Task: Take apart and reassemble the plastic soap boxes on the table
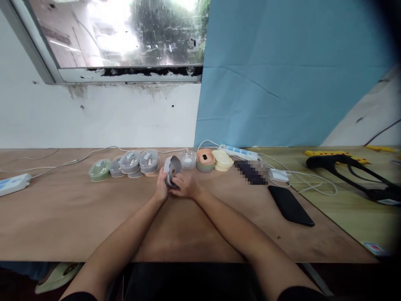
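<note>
A grey plastic container part [172, 168], rounded and hollow, is tilted up off the table between my hands. My left hand [162, 184] is closed around its left side. My right hand [185, 184] is closed at its right edge, the fingers reaching into its opening; the fingertips are partly hidden. Just left of the hands sits a grey lidded container [149, 162], and a clear container [188, 160] stands behind them to the right. Farther right are stacked orange and green bowls [205, 160] and a pile of pale yellow lids [222, 160].
More lidded containers, one green [100, 170], line the left. A power strip [238, 151] with white cables lies at the back, another strip [14, 184] at far left. A black phone-like slab [290, 205] and a black frame [354, 173] lie on the right.
</note>
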`<state>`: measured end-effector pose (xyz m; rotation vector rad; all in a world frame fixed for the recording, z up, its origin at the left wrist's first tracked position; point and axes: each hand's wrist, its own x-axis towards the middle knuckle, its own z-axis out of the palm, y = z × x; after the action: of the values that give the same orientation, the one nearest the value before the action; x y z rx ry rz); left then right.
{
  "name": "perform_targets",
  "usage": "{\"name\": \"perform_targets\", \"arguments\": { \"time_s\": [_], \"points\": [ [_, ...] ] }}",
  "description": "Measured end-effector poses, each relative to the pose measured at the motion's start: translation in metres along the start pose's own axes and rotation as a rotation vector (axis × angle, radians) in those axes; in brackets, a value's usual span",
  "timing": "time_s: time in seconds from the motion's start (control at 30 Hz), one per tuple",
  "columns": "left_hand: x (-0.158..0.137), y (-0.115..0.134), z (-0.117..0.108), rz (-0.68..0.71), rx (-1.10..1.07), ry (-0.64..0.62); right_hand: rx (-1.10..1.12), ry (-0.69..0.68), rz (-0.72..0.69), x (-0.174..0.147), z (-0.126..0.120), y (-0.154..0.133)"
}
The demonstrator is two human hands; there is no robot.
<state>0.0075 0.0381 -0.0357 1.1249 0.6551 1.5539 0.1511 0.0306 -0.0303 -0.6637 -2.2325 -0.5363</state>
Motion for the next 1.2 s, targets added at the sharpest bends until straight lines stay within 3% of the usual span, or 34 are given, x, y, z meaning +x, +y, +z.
{"name": "perform_targets", "arguments": {
  "time_s": [0.13,0.3,0.43,0.57,0.9,1.2],
  "points": [
    [-0.001,0.004,-0.005,0.114,0.119,-0.069,-0.055,0.082,0.021,-0.004,-0.003,0.001],
    [-0.011,0.011,-0.004,0.171,0.406,-0.271,-0.189,0.286,0.386,-0.026,-0.022,0.043],
    [-0.015,0.015,-0.002,0.241,0.602,-0.348,-0.321,0.28,0.641,-0.043,-0.037,0.076],
    [-0.013,0.018,-0.003,0.27,0.703,-0.365,-0.394,0.202,0.805,-0.048,-0.043,0.088],
    [-0.012,0.015,-0.004,0.293,0.79,-0.377,-0.371,0.083,0.831,-0.04,-0.04,0.078],
    [-0.011,0.013,-0.005,0.269,0.836,-0.388,-0.319,0.119,0.821,-0.038,-0.042,0.077]
  ]
}}
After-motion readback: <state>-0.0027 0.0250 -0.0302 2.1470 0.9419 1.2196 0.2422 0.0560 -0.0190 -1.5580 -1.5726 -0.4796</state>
